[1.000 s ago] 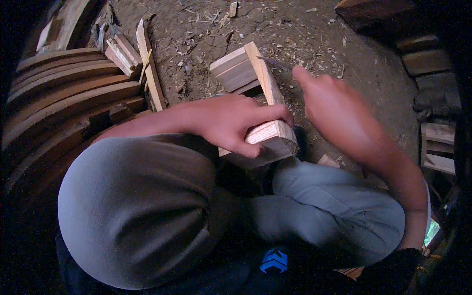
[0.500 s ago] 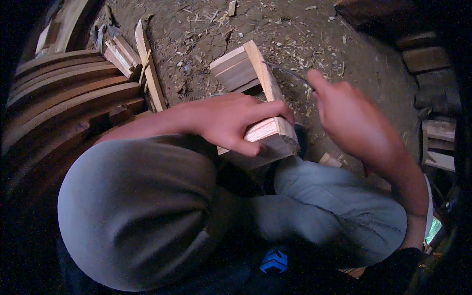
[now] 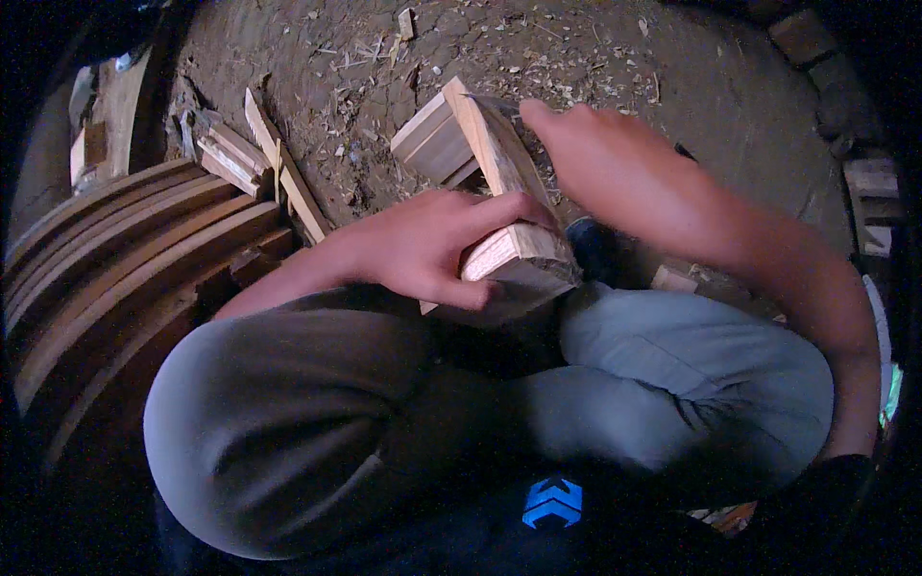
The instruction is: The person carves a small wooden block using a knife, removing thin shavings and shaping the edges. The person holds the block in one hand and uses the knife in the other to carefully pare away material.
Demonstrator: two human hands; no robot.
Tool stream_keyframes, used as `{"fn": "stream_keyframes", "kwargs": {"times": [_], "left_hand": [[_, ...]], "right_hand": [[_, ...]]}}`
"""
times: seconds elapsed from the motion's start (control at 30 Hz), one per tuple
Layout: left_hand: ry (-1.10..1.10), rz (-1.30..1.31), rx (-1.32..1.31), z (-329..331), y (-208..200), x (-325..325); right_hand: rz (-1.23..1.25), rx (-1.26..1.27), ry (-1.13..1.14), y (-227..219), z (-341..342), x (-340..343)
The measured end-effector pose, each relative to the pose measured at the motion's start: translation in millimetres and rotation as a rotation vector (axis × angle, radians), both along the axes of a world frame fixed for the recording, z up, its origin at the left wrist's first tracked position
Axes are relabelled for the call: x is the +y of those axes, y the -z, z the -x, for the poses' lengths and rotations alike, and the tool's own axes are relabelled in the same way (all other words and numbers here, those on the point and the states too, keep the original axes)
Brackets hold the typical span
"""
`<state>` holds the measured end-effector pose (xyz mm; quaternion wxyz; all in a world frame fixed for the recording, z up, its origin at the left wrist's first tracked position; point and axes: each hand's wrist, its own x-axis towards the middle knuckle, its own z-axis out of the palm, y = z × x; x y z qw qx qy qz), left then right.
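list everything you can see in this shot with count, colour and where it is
wooden block: one, pale tan with a reddish end, centre, propped over the knees
squared wood pieces: a couple, pale, on the ground just behind the block
short offcuts and slats: several, light brown, upper left on the ground
curved planks: a stack, brown, far left
dirt ground: dark brown, strewn with chips, top
trousers: grey, lower half
left hand: grip closed around the near end of the block
right hand: fingers loose, at the block's far upper edge, contact unclear

Dirt floor [image 3: 672, 77] w/ wood chips — dim.
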<state>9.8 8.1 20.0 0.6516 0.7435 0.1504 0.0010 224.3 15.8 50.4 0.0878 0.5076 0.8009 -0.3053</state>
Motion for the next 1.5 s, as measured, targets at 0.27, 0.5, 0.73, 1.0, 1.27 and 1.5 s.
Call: {"fn": "stream_keyframes", "kwargs": {"times": [0.27,0.5,0.73,1.0,1.27,1.5], "left_hand": [[-0.071,-0.042,-0.055,1,14,-5],[-0.069,0.001,-0.015,1,4,-2],[-0.113,-0.015,-0.097,1,9,-1],[-0.044,0.007,-0.041,-3,9,-1],[-0.003,-0.003,0.068,-2,-3,4],[0.012,-0.013,0.01,2,-5,3]], "right_hand": [[0.016,-0.002,0.089,-13,-10,-1],[-0.13,0.145,-0.036,-26,-25,-14],[0.047,-0.044,0.013,-31,-6,-9],[0.068,0.037,0.043,7,-3,9],[0.097,0.051,0.101,-10,-17,6],[0.11,-0.093,0.071,-15,-1,7]]}}
